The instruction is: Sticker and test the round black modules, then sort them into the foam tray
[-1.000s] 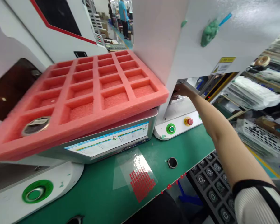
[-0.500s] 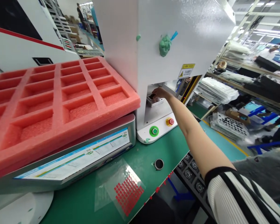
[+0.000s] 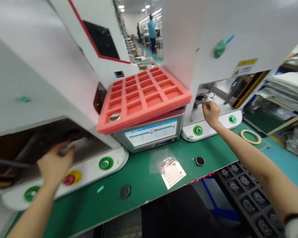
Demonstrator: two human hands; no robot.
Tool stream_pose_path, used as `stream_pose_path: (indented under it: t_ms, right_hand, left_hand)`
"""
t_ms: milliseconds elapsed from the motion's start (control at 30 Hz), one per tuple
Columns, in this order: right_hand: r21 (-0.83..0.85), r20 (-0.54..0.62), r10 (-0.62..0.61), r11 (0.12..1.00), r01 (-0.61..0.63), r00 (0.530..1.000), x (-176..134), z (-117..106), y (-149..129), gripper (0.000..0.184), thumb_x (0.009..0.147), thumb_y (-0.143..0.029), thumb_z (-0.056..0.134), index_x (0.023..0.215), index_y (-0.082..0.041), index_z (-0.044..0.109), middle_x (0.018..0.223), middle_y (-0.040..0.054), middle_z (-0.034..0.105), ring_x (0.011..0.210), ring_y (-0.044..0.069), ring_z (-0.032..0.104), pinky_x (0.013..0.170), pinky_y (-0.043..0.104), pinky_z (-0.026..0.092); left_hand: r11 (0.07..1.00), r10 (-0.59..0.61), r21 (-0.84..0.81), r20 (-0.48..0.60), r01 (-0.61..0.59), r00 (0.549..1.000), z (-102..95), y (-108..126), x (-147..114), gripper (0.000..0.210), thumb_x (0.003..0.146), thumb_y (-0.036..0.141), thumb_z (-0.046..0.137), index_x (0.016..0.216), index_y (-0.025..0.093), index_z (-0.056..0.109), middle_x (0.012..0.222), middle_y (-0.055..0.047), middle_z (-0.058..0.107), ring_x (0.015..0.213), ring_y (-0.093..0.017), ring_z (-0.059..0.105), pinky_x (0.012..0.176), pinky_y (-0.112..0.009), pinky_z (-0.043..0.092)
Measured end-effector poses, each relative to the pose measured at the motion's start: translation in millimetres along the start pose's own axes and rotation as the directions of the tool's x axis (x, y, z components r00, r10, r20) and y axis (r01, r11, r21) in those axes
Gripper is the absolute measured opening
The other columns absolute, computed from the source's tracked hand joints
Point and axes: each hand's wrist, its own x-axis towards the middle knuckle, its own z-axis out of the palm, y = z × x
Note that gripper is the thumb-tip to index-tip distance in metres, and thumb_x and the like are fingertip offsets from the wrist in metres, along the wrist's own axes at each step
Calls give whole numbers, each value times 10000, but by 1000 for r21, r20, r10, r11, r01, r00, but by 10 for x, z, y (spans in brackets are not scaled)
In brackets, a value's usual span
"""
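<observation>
At the left machine's opening, my left hand (image 3: 56, 162) is blurred, with thumb and fingers closed around a small grey part (image 3: 64, 150); its kind is unclear. My right hand (image 3: 211, 113) is at the right machine's opening, fingers curled together beside the front edge of a metal fixture (image 3: 196, 103). A round black-faced part (image 3: 200, 98) sits in that fixture. What the right fingers pinch, if anything, is hidden. On the green bench (image 3: 89, 208) lie a black disc with a metal rim (image 3: 200, 161) and a dark round part (image 3: 124, 191).
A pink foam tray (image 3: 144, 110) holding a silver disc (image 3: 114, 116) rests on a screen unit (image 3: 151, 131). A sticker sheet (image 3: 173, 173) lies in front. Machine buttons (image 3: 105, 163) line both bases. A tape roll (image 3: 250, 136) is at right, above a black parts tray (image 3: 248, 205).
The view has swung left, bringing my left hand and the left machine into sight. My right hand has drawn back from over the fixture to its front edge.
</observation>
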Motion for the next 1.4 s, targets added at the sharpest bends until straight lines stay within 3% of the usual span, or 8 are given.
stream_pose_path:
  t_ms: [167,300,633,833,933,1000,1167,1400]
  right_hand:
    - [65,272,-254,967,246,928,-1323,690,-737,290,966,-392,588,1098,-138,639,1040,64,679,914,179,671,818,380,577]
    - [87,337,-301,953,289,892,-1553,1053,-1300,320,960,-374,600,1181,-143,614,1152,90,654,993,202,660,854,404,573]
    - [250,309,-256,951,181,916,-1433,964,-1508,327,958,-365,604,1206,-152,608,1211,101,634,1035,208,648,889,415,565]
    - [609,202,-422,761,224,884,-2131,565,-1333,197,973,-307,558,915,-154,668,845,29,705,774,150,687,774,326,587]
    - [763,140,-456,615,197,879,-2628,409,-1225,136,911,-295,608,960,-176,650,908,40,728,796,155,712,748,287,606]
    - [856,98,-444,494,152,891,-2879,329,-1160,146,882,-301,638,976,-190,630,958,41,725,834,152,721,764,275,617]
    - [996,-71,-312,35,86,948,-3206,178,-990,141,800,-124,729,866,-222,653,864,0,712,811,126,720,740,228,626]
    - [984,-168,-280,3,176,945,-3486,120,-770,287,767,7,731,871,-256,685,851,0,728,788,146,700,693,275,604]
  left_hand:
    - [996,48,-81,290,-25,956,242,-366,-1272,308,792,414,532,889,198,730,933,-45,769,857,-246,713,844,-371,557]
    - [981,123,-190,391,-51,912,472,-221,-1949,383,806,424,537,1051,195,723,1149,-99,733,1096,-299,665,988,-445,517]
    - [841,41,-488,489,235,871,502,-231,-2128,362,733,372,711,1053,206,723,1200,-140,697,1217,-356,585,1131,-564,383]
    - [499,-70,-646,635,578,770,284,261,-2300,563,871,558,562,1145,78,669,1162,-203,714,1044,-302,715,980,-483,560]
    - [167,-88,-667,723,726,685,179,679,-2532,474,774,467,739,1050,82,712,1132,-181,731,1003,-278,732,981,-432,573]
    - [81,-103,-697,706,713,701,142,917,-2709,429,730,420,799,1013,106,726,1076,-140,751,978,-253,735,914,-388,610]
    - [314,-74,-820,482,479,873,37,1175,-3114,244,859,340,701,1009,148,716,951,-68,772,860,-176,745,768,-265,635]
    - [705,175,-708,242,50,954,-176,1142,-3352,178,902,183,646,1052,226,731,981,-20,775,863,-137,733,807,-198,584]
